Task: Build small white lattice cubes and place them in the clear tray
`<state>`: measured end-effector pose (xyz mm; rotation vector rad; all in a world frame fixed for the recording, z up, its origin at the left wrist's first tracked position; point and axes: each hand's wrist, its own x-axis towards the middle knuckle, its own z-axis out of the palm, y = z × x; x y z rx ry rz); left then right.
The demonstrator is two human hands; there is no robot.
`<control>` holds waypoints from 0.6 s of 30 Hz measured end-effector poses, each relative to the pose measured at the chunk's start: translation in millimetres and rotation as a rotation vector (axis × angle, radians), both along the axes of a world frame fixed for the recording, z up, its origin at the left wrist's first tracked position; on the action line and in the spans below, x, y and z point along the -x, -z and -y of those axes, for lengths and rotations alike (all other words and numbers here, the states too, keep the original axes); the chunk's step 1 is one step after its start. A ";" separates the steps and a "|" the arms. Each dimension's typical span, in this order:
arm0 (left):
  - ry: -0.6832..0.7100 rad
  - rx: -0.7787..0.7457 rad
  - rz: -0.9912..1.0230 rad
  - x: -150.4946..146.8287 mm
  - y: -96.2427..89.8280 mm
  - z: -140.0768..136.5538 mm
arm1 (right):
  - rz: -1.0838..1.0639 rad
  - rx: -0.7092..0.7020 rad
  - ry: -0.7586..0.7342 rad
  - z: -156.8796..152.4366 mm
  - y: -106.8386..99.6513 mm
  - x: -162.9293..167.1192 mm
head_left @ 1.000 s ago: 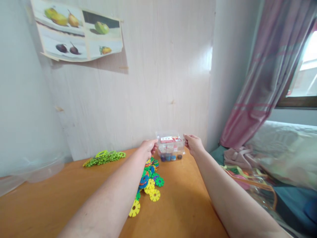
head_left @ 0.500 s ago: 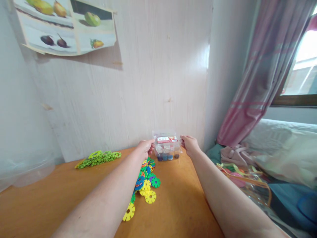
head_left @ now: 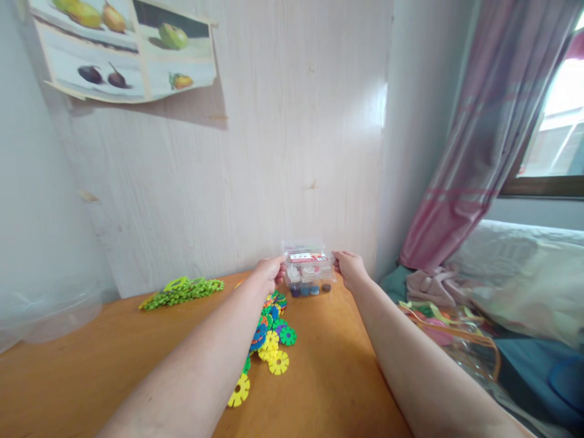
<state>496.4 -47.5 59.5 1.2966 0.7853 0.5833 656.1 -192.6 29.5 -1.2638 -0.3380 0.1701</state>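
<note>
A clear plastic box (head_left: 309,274) with a red and white label on its lid stands at the back of the table, close to the wall. Small pots, some with blue and dark contents, show through its front. My left hand (head_left: 272,272) is closed on the box's left edge. On the other side, my right hand (head_left: 347,266) pinches the right edge. Below my left hand lies a heap of coloured notched plastic discs (head_left: 270,340), partly hidden by my left forearm.
Green plastic pieces (head_left: 185,293) are piled at the back left of the wooden table (head_left: 326,371). A translucent tub (head_left: 59,316) stands at the far left. Beyond the table's right edge are bags and cloth (head_left: 456,334) under a pink curtain (head_left: 460,152).
The lid of the box looks tilted a little flatter, with its label appearing narrower. Both hands keep hold at the sides; the view has shifted very slightly.
</note>
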 end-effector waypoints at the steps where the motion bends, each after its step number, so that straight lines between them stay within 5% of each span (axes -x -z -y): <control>1: 0.003 0.002 0.004 -0.9 0.5 -0.2 | 0.000 0.003 0.004 -0.1 0.5 -0.2; 18: 0.043 0.035 0.002 1.8 6.8 3.0 | 0.013 0.028 0.008 0.2 1.1 -0.7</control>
